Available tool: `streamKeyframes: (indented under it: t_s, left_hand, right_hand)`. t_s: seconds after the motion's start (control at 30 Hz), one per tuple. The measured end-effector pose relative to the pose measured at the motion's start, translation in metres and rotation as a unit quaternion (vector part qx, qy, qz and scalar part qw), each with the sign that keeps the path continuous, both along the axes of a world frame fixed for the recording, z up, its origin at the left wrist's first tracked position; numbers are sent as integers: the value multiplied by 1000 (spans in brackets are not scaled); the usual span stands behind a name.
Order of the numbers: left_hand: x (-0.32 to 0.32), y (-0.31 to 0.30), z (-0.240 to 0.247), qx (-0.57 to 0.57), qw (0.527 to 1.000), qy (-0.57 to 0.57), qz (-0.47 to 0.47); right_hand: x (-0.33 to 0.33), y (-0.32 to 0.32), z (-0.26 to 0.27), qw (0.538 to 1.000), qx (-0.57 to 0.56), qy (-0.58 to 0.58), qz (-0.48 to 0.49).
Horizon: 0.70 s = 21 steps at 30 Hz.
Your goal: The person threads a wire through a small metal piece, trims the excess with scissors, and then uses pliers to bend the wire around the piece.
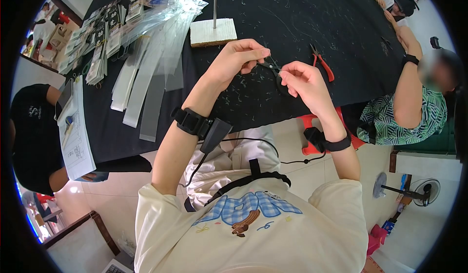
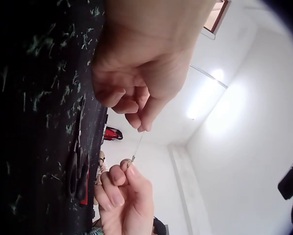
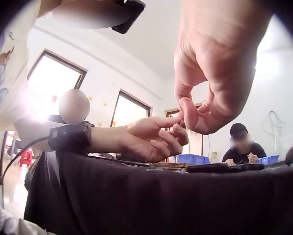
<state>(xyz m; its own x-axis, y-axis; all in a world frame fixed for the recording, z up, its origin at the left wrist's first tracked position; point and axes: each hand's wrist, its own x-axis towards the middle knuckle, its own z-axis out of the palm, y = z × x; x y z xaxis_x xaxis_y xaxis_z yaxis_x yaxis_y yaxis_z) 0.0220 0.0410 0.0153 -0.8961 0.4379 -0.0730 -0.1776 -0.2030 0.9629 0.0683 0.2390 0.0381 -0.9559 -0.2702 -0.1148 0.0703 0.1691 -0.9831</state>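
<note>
My left hand (image 1: 234, 62) pinches one end of a thin, pale thread (image 2: 138, 145) between thumb and forefinger. At the other end, my right hand (image 1: 308, 83) grips it, and a small greenish tip (image 2: 133, 158) pokes out from those fingertips. The strand runs short and straight between the hands in the left wrist view. Black-handled scissors (image 2: 74, 171) lie on the black cloth just beneath. To the right of them are red-handled pliers (image 1: 323, 67). In the right wrist view the fingertips of both hands overlap, hiding the thread.
Green thread scraps litter the black tablecloth (image 1: 273, 14). A metal rod (image 1: 215, 2) stands upright on a white block (image 1: 213, 32). Clear plastic sleeves (image 1: 146, 78) and printed strips (image 1: 100, 46) are piled at the left. People sit at both sides of the table.
</note>
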Motion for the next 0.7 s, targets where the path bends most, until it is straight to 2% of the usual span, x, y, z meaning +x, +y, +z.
streamKeyframes:
  t_s: [0.2,0.33,0.47,0.7]
  left_hand:
    - [-1,-1,1,25,1000,-10,15]
    - [-2,-1,0,48,997,-26,63]
    - [-4,-1,-2,78,991,-38,98]
    - [-4,-1,-3,47,990,-25,129]
  right_hand:
    - [4,6,0,999,-47,-14,-10]
    - [8,15,-3,995,-86,-35,-33]
    - [14,23,-8,995,-83,-41,-33]
    - [18,34,-21,996,-65,-25,-53]
